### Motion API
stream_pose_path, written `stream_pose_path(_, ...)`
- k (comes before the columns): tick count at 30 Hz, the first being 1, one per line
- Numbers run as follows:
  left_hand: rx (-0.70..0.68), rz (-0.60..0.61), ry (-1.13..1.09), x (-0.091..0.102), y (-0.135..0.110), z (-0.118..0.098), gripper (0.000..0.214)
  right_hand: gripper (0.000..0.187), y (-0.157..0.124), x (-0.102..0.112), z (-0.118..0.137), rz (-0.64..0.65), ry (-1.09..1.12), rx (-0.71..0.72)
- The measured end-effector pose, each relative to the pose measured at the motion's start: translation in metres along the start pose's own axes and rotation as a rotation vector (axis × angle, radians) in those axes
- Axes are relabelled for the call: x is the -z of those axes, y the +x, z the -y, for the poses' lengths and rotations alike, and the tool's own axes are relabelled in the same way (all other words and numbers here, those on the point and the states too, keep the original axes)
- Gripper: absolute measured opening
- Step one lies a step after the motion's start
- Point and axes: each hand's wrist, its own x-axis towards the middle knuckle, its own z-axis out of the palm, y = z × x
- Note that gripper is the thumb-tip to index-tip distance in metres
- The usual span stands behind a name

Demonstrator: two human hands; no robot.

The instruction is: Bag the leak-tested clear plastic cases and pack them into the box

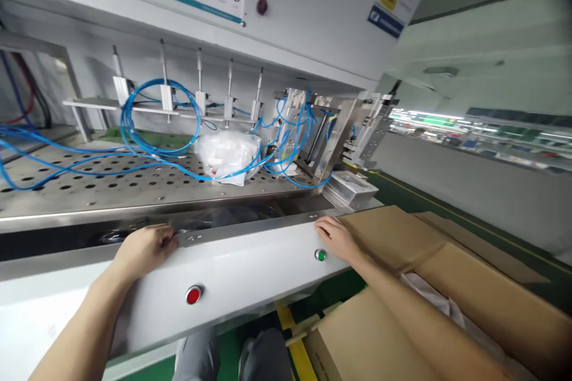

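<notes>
Steel lip (250, 228) of the white machine panel (241, 274) sits under the curled left hand (145, 252), gripping it; the open right hand (337, 239) rests just above a green push button (320, 255).

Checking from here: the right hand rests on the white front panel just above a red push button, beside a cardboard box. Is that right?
Not quite: in the head view, the right hand sits above a green button, not a red one. The red push button is further left, nearer the left hand. The white front panel and cardboard box are as you said.
</notes>
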Motion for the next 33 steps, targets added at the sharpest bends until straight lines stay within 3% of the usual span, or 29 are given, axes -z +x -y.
stream_pose_path(8, -0.024, 0.003, -0.007, -0.001, -0.002, 0.003, 0.027, 0.026, 0.012, 0.002, 0.001, 0.070, -0.052, 0.029)
stream_pose_path(13, -0.046, -0.003, 0.007, -0.004, -0.002, 0.005, 0.026, 0.028, 0.069, -0.002, 0.024, 0.165, -0.066, 0.120)
stream_pose_path(16, -0.055, -0.004, 0.013, -0.005, -0.002, 0.006, 0.026, 0.029, 0.120, -0.026, 0.050, 0.114, -0.036, 0.193)
stream_pose_path(21, -0.075, -0.013, 0.009, -0.005, -0.002, 0.007, 0.026, 0.031, 0.197, -0.087, 0.092, 0.041, 0.016, 0.275)
stream_pose_path(26, -0.060, -0.033, -0.024, -0.004, -0.001, 0.006, 0.023, 0.036, 0.259, -0.133, 0.111, -0.001, -0.048, 0.129)
stream_pose_path(33, -0.056, -0.045, -0.062, -0.006, -0.002, 0.007, 0.021, 0.030, 0.318, -0.162, 0.117, 0.178, -0.104, -0.064)
